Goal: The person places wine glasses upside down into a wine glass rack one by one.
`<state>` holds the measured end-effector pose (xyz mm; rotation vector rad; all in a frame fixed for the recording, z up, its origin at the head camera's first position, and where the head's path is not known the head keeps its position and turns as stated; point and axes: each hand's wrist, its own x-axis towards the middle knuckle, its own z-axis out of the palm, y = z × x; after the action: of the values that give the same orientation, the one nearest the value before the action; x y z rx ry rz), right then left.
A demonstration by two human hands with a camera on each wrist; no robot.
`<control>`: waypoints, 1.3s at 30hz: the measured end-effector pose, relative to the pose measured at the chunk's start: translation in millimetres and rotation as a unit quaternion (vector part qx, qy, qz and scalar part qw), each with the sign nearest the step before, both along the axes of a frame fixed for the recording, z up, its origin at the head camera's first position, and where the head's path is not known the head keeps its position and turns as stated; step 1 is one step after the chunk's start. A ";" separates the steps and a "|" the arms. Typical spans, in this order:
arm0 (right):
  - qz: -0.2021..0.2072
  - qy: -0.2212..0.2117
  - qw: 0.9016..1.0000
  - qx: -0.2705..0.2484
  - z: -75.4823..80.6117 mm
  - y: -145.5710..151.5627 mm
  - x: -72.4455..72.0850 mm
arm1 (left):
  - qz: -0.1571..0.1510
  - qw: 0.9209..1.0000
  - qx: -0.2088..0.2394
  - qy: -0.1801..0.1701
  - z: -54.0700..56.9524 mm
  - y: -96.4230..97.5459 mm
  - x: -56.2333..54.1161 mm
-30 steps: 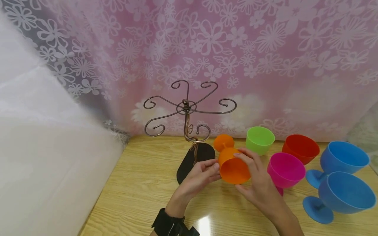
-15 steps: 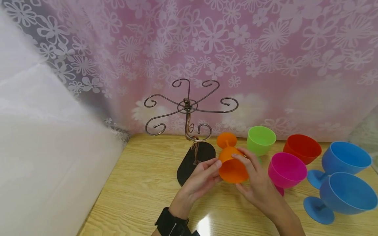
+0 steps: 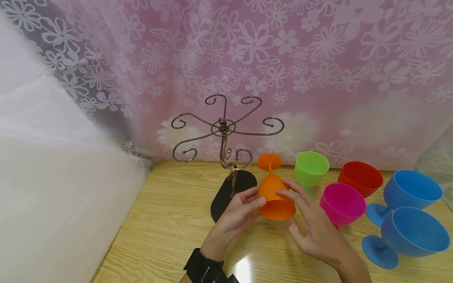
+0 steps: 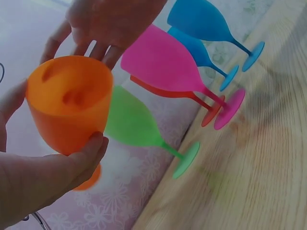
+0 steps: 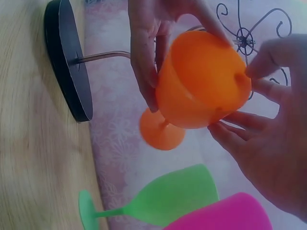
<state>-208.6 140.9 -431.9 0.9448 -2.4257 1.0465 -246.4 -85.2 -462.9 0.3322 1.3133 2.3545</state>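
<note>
Tipped further foot-up since the earlier frame, the orange goblet (image 3: 271, 189) is held inverted, below right of the head view's centre. The left hand (image 3: 235, 217) pinches it; the right hand (image 3: 314, 231) rests loosely spread fingers on it, thumb seemingly clear.

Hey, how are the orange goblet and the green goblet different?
The orange goblet is tipped, mouth facing the head camera, while the green goblet stands upright. The left hand holds the orange goblet above the table; the green goblet rests on it. Both are stemmed cups with round feet.
</note>
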 end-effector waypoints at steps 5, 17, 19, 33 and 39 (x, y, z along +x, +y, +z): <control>-0.025 -0.016 0.999 -0.012 0.5 -0.8 0.8 | -0.001 1.000 -0.009 0.016 -0.7 -2.7 -1.3; -0.048 -0.006 0.993 -0.106 -4.3 -1.8 -5.2 | -0.002 0.991 -0.079 0.111 6.4 -7.2 -0.8; -0.047 -0.013 0.991 -0.121 -4.5 -2.3 -6.0 | 0.000 0.984 -0.110 0.141 9.8 -9.1 -0.3; -0.076 -0.093 0.961 -0.250 -4.9 -6.3 -5.9 | -0.065 0.937 -0.214 0.270 25.7 -20.6 6.7; -0.096 -0.135 0.943 -0.290 -2.4 -5.4 -5.7 | -0.085 0.915 -0.216 0.330 25.7 -21.6 8.4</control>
<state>-214.3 135.5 -434.2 0.3763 -2.1304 1.7643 -238.0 -106.8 -437.2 1.1105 1.9552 1.7832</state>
